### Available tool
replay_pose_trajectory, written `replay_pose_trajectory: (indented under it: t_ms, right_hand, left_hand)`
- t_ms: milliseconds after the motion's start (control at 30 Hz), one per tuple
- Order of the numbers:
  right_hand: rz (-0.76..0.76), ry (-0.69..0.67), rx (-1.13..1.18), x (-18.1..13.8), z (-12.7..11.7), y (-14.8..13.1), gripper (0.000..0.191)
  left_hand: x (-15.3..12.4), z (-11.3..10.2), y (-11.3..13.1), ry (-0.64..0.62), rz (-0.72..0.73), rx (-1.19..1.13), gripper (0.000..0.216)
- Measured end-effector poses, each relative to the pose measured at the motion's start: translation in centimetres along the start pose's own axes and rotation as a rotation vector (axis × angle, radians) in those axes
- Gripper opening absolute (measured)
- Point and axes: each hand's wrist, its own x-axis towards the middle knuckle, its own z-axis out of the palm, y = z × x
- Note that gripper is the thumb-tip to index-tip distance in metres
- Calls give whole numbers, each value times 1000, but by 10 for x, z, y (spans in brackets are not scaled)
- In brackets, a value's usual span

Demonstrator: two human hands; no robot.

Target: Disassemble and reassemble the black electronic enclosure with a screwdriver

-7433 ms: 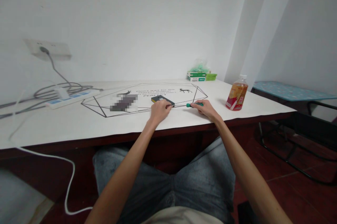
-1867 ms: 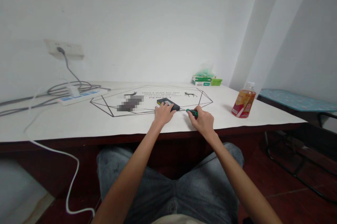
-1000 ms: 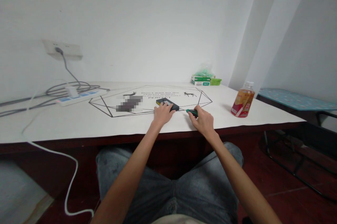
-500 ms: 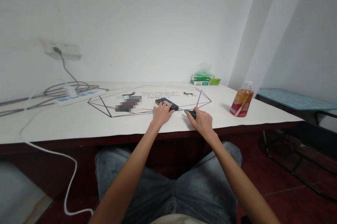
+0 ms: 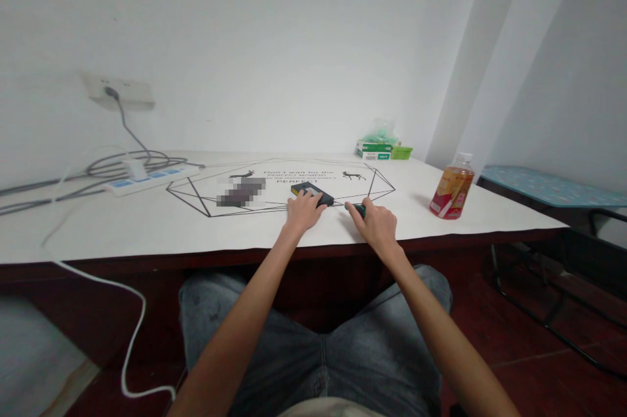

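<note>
A small black box-like device (image 5: 313, 193) with a yellow label lies on the white table cover (image 5: 147, 227), inside a printed line drawing. My left hand (image 5: 302, 210) rests on its near end, fingers curled onto it. My right hand (image 5: 376, 223) is closed around a green-handled screwdriver (image 5: 360, 209), whose thin shaft points left toward the device's right end. Both forearms reach out from my lap over the table's front edge.
A bottle of amber drink (image 5: 451, 186) stands at the right. Green and white boxes (image 5: 383, 150) sit at the back by the wall. A power strip (image 5: 147, 177) with coiled cables lies at the left, plugged into a wall socket (image 5: 117, 91). A folding table (image 5: 553, 187) stands at right.
Seven seconds ago my right hand held the screwdriver farther right, lying flat; it has since come in close to the device. Over the last second both hands have barely moved.
</note>
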Motion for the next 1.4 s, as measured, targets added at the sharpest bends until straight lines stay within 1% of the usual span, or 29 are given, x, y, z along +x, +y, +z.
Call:
replay_pose_trajectory:
  t_ms: [100,167,267,300,400,467,567,667,700,800,867,1033,1133,1167,1300,1333,1400]
  right_hand:
    - [-89,18,128,1,0,5,37]
    - [-121,2,171,2,-1,9,35]
    - [-116,-22,135,3,-2,10,22]
    - [-106,-23,104,3,-2,9,24]
    - [-52,-20,7,1,-1,6,39]
    - [-55,-16,16,0,0,5,42]
    - [-117,-12,96,-2,0,4,34]
    - [-134,-27,76,-3,-1,0,24]
    - [-123,-29,46,-3,-1,-2,25]
    - [-52,-22,-48,-3,-3,-10,41]
    - [-21,-17,-58,-3,-4,-12,47]
    - [-109,-19,108,-4,-7,-6,35]
    - [-123,-34,91,-5,-5,-6,22]
    - [-112,-35,60,-5,-4,-8,22]
    - [-7,-25,-71,-7,-2,-15,45]
    - [0,-24,-66,-7,-2,-15,48]
    - [-19,-17,-2,-7,-3,-14,43]
  left_hand:
    - [-1,-1,1,5,2,6,45]
    - [-1,-1,1,7,3,7,45]
    - [-1,-1,1,8,0,5,45]
    - [-1,0,1,10,-1,5,45]
    - [0,0,0,4,0,8,45]
    - [0,0,0,4,1,8,45]
    - [-1,-1,1,6,-3,4,45]
    - [-2,-3,2,12,-4,1,45]
    - [-2,-3,2,13,-3,1,45]
    - [-2,-3,2,4,-2,3,45]
    - [-1,-2,1,0,-5,-1,45]
    - [-1,-1,1,3,0,-6,44]
    - [-1,-1,0,3,-3,-3,43]
    - [-1,-1,0,5,-5,0,43]
    - [-1,0,0,9,-1,7,44]
    - [-1,0,0,9,-1,7,44]
    - [-1,-1,0,8,-1,6,44]
